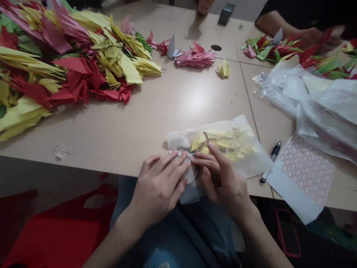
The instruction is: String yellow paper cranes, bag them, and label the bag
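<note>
A translucent plastic bag [251, 156] lies at the table's front edge with yellow folded-paper pieces [231, 143] showing through it. My left hand [161, 178] rests on its folded left end, fingers stretched flat. From the other side my right hand [223, 175] touches the same end, its index finger extended and its thumb apart from the other fingers. Between the fingertips is a small sticker with red print [189, 160], partly covered. A dark thin loop lies under the hands, and what it belongs to is hidden.
Bundles of coloured folded paper [83, 59] are piled at the left. A pen [270, 162] and a sheet of red-outlined labels [306, 171] lie right, below more plastic bags [320, 96]. Another person's hands [312, 39] work at the far right. A red chair [61, 227] stands lower left.
</note>
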Action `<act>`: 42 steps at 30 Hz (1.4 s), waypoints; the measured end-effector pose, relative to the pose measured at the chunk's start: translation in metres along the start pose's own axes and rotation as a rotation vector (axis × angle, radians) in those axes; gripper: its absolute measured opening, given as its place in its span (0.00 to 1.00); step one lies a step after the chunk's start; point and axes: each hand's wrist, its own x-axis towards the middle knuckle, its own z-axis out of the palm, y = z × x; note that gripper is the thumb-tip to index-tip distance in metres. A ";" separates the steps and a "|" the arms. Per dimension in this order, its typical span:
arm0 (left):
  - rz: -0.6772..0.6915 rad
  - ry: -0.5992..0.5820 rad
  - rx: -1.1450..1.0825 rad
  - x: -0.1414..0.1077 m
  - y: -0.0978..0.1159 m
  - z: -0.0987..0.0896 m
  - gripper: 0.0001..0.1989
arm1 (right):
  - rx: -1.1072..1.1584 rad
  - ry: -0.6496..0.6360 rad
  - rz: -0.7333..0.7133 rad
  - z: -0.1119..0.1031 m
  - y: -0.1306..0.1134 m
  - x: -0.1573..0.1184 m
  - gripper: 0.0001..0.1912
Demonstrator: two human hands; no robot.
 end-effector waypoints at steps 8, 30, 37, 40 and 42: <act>0.003 0.006 0.029 -0.001 0.001 0.003 0.14 | 0.017 -0.020 0.014 -0.001 0.000 -0.001 0.37; 0.007 -0.088 -0.023 0.007 -0.003 -0.005 0.12 | -0.097 -0.117 -0.117 -0.001 0.001 0.001 0.37; -0.075 -0.119 -0.050 0.017 -0.015 -0.004 0.10 | -0.091 -0.142 -0.083 -0.003 -0.001 0.003 0.39; -0.091 -0.127 0.058 0.018 -0.013 0.001 0.19 | -0.101 -0.150 -0.095 -0.005 0.001 0.002 0.41; -0.104 -0.134 0.121 0.018 -0.011 0.003 0.24 | -0.095 -0.164 -0.095 -0.005 0.002 0.003 0.42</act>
